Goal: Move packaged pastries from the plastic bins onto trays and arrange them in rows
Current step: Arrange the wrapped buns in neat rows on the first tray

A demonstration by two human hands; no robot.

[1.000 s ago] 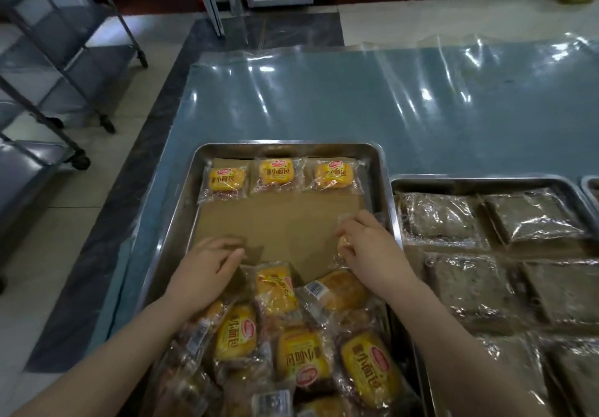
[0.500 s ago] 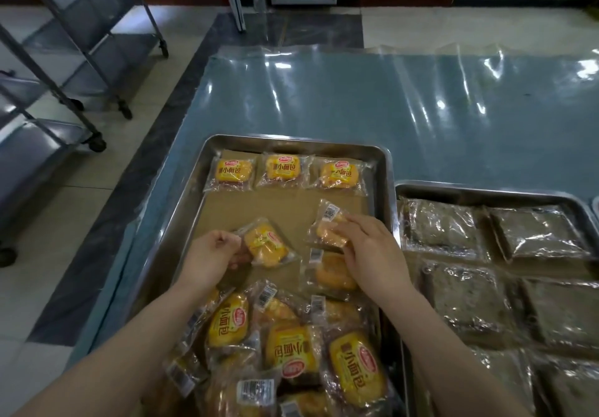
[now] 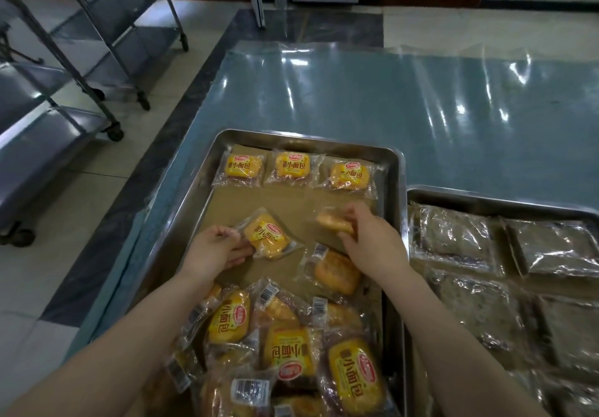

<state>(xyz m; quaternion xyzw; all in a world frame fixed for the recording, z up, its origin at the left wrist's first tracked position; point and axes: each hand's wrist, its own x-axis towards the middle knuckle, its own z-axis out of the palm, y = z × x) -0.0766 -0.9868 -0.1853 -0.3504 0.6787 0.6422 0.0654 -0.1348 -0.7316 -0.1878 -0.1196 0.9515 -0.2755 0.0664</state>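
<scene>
left hand (image 3: 214, 249) grip closed on yellow pastry packet (image 3: 267, 236), right hand (image 3: 369, 238) grip pinching plain-side packet (image 3: 334, 222)

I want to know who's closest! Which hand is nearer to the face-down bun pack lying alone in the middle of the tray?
Right. The right hand is just above the face-down pack, nearly touching; the left hand is farther left, gripping another pack.
</scene>
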